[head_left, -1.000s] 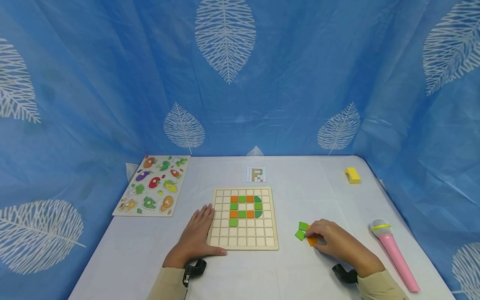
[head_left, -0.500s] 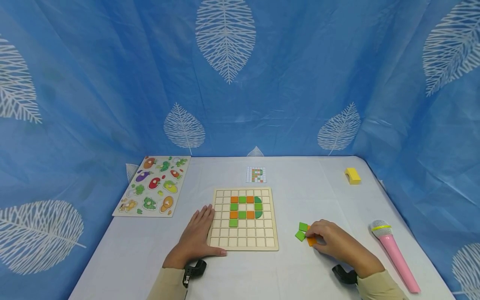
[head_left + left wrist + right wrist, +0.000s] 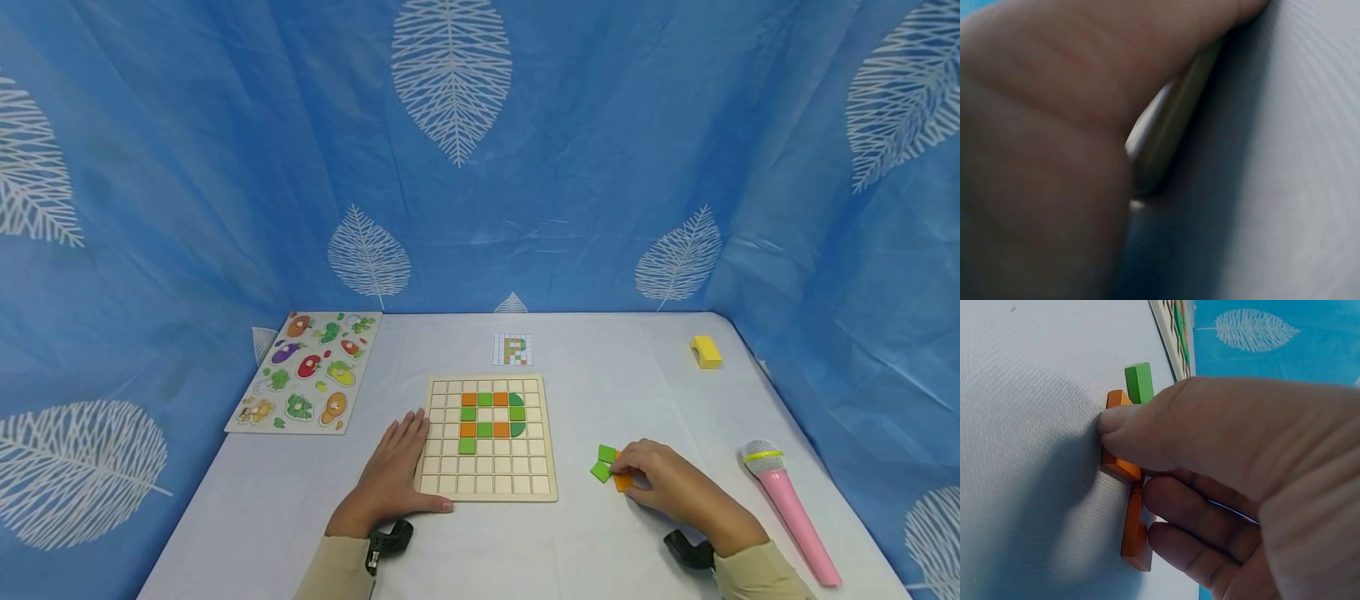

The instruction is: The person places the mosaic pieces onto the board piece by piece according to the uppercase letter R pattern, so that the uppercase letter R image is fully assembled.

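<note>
A wooden grid board (image 3: 493, 483) lies on the table with orange and green tiles set in its upper part. My left hand (image 3: 384, 479) rests flat, fingers along the board's left edge and thumb at its front left corner. To the right of the board, my right hand (image 3: 663, 479) pinches an orange tile (image 3: 1120, 467) between thumb and fingers. Another orange tile (image 3: 1137, 534) lies close under the curled fingers, and a green tile (image 3: 1139, 382) shows beyond the thumb. Two loose green tiles (image 3: 602, 471) sit just left of the fingertips.
Behind the board lies a small pattern card (image 3: 512, 349). A vegetable puzzle board (image 3: 307, 371) is at the back left. On the right are a yellow arch block (image 3: 705, 352) and a pink toy microphone (image 3: 797, 521). Blue curtains (image 3: 495, 233) border the table.
</note>
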A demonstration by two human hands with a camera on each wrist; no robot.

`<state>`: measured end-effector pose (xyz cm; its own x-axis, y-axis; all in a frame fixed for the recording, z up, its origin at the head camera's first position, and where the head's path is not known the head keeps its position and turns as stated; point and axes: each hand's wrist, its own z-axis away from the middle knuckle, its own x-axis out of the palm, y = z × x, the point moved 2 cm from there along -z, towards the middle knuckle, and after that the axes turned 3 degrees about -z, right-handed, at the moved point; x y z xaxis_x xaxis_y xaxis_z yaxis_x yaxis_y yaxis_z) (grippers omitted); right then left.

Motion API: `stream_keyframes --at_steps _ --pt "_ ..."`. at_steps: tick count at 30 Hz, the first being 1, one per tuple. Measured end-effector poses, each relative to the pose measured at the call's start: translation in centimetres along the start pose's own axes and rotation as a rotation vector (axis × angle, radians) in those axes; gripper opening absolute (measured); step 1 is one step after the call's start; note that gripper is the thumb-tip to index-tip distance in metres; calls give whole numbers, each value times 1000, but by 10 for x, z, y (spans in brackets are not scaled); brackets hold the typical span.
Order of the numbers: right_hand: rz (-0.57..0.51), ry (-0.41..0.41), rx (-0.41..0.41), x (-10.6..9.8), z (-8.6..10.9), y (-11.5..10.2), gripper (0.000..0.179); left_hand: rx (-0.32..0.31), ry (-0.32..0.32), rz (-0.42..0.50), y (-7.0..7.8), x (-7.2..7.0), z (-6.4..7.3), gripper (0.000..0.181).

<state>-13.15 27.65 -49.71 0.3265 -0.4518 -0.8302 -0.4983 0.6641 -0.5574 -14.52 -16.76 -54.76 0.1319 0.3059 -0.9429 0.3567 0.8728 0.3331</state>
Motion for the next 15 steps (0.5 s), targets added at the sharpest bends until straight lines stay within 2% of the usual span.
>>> stream_keyframes --at_steps 15 --pt "-9 4 9 1 0 0 31 -3 5 6 -1 1 -1 148"
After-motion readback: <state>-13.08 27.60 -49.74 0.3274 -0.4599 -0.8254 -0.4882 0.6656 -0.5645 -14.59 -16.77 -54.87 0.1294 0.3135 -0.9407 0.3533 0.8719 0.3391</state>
